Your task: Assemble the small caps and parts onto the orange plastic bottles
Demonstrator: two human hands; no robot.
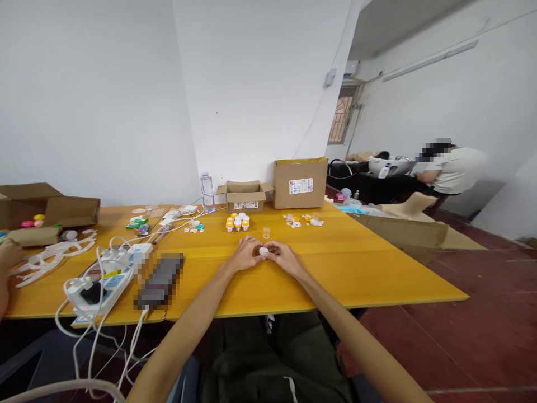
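Both my hands meet over the yellow table (335, 263), pinching a small round white disc, which looks like a cap (263, 251). My left hand (246, 254) grips it from the left and my right hand (284, 257) from the right. Just beyond my fingers stands a small clear cup (266, 233). Behind it to the left is a cluster of small jars with white and orange tops (238, 222). Loose white and orange parts (296, 221) lie to the right of the clear cup. Whether anything sits under the cap is hidden by my fingers.
Cardboard boxes (300, 183) and a water bottle (207, 193) stand at the back. A phone (161, 280) and a power strip (113, 280) with tangled cables lie left. Another person's hand (10, 254) is at the far left; a person (455, 170) sits at right.
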